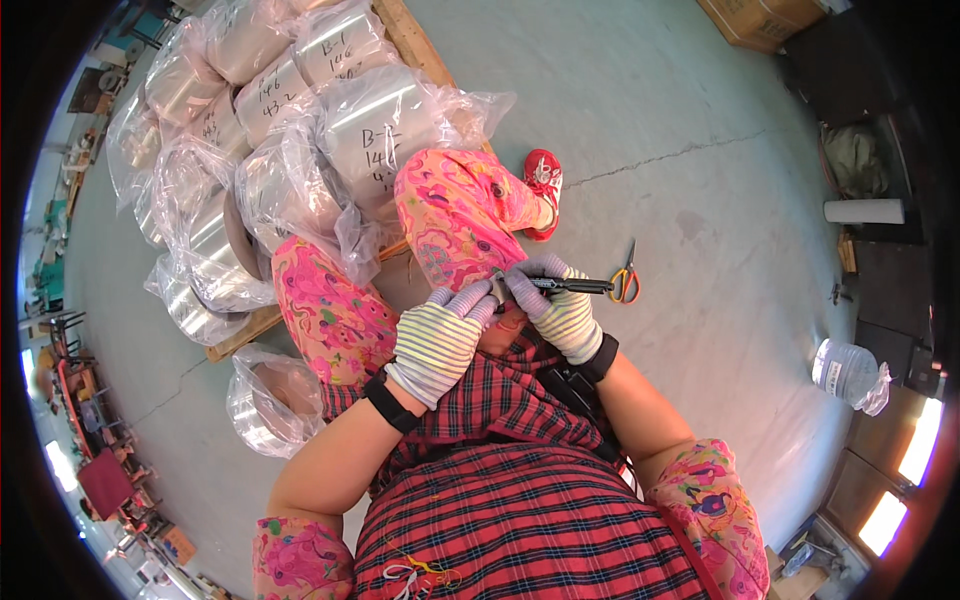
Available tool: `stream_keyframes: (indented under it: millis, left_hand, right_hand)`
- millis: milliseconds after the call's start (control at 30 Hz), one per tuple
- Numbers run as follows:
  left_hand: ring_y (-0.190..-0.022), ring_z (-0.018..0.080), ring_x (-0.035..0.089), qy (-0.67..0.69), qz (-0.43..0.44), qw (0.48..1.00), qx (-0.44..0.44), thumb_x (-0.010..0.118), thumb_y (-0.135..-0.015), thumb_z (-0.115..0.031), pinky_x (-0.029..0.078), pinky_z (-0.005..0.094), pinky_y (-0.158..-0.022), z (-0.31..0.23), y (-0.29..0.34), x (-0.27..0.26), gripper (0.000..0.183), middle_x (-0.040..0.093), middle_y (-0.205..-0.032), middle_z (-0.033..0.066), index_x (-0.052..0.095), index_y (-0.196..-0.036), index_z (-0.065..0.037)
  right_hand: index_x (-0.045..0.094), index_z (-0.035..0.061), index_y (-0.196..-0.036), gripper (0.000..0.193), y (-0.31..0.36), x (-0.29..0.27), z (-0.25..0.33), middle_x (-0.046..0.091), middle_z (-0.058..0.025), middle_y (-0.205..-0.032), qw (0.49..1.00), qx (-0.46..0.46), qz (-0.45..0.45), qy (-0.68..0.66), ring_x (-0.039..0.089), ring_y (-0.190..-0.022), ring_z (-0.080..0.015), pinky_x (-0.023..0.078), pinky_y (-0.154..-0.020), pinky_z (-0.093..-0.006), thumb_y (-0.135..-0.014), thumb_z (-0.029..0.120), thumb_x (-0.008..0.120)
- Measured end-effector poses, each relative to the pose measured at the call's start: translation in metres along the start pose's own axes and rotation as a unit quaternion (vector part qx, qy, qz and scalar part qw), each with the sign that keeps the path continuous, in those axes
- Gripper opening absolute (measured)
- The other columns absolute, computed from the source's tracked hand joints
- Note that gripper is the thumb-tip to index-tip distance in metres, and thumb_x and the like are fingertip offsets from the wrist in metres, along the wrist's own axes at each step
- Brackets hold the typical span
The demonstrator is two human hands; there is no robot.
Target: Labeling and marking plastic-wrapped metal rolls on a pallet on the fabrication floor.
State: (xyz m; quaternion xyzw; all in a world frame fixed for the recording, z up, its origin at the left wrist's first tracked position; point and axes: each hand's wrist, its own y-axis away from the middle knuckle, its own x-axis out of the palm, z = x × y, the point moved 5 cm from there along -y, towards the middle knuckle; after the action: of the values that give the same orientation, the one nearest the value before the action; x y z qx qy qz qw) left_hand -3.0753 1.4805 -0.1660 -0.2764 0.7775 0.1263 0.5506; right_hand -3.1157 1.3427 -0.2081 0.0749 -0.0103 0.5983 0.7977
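Note:
My right hand [562, 312], in a striped work glove, is closed around a black marker pen [570, 285], its dark end sticking out to the right. My left hand [440, 343], gloved alike, has its fingers bent together close to the right hand's fingertips. A small greyish piece [499, 290] shows between the two hands; what it is I cannot make out. Both hands are over my lap, above the pink patterned trousers [450, 215]. Scissors [627, 276] with yellow-and-red handles lie on the floor to the right, beyond the marker.
Several shiny metal rolls [375, 125] in clear plastic sit on a wooden pallet [415, 35] at the far left. Another wrapped roll [268, 405] stands by my left knee. At the right are a large clear bottle [846, 372], a white roll [865, 211] and a cardboard box [765, 20].

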Motion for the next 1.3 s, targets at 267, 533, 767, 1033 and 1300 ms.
stream_keyframes:
  millis: [267,533,767,1033,1300]
  left_hand:
    - [-0.084,0.0244,0.060,0.000,-0.012,1.000,0.009,0.062,-0.075,-0.019,0.051,0.0329,-0.066,0.001,0.000,0.000,0.021,0.062,-0.105,0.0037,0.065,-0.094,-0.010]
    - [-0.081,0.0240,0.060,-0.005,0.002,1.000,0.008,0.062,-0.075,-0.019,0.052,0.0328,-0.064,0.000,-0.002,-0.001,0.021,0.062,-0.105,0.0030,0.065,-0.094,-0.011]
    - [-0.081,0.0240,0.060,0.003,-0.001,1.000,0.001,0.063,-0.074,-0.019,0.051,0.0328,-0.064,0.001,-0.002,-0.002,0.021,0.062,-0.104,0.0029,0.065,-0.093,-0.011]
    - [-0.080,0.0240,0.060,0.008,-0.004,1.000,-0.001,0.063,-0.074,-0.019,0.051,0.0327,-0.065,0.001,-0.003,-0.003,0.020,0.062,-0.104,0.0028,0.065,-0.092,-0.011]
    - [-0.081,0.0242,0.060,0.023,-0.004,1.000,-0.004,0.063,-0.074,-0.019,0.051,0.0330,-0.068,0.001,-0.004,-0.002,0.020,0.063,-0.103,0.0035,0.065,-0.093,-0.011]
  right_hand:
    - [0.056,0.0008,-0.091,0.008,0.000,0.001,0.003,0.062,-0.0059,-0.074,1.000,-0.012,0.001,0.017,0.059,-0.067,-0.0104,0.049,-0.063,-0.0249,-0.086,0.006,0.058]
    - [0.055,0.0005,-0.090,0.005,0.001,0.000,-0.001,0.061,-0.0054,-0.074,1.000,0.008,-0.002,-0.001,0.058,-0.067,-0.0102,0.049,-0.063,-0.0253,-0.087,0.005,0.055]
    - [0.056,0.0005,-0.090,0.006,0.002,0.000,-0.002,0.062,-0.0058,-0.076,0.999,0.047,-0.014,-0.006,0.058,-0.069,-0.0100,0.049,-0.064,-0.0256,-0.086,0.006,0.056]
    - [0.057,0.0013,-0.089,0.008,-0.001,-0.005,-0.014,0.061,-0.0041,-0.073,0.997,0.045,-0.045,0.034,0.056,-0.065,-0.0080,0.046,-0.059,-0.0235,-0.085,0.008,0.059]
    - [0.057,0.0011,-0.089,0.010,-0.001,-0.005,-0.016,0.060,-0.0029,-0.072,0.996,0.055,-0.064,-0.012,0.054,-0.064,-0.0067,0.045,-0.058,-0.0225,-0.085,0.010,0.060]
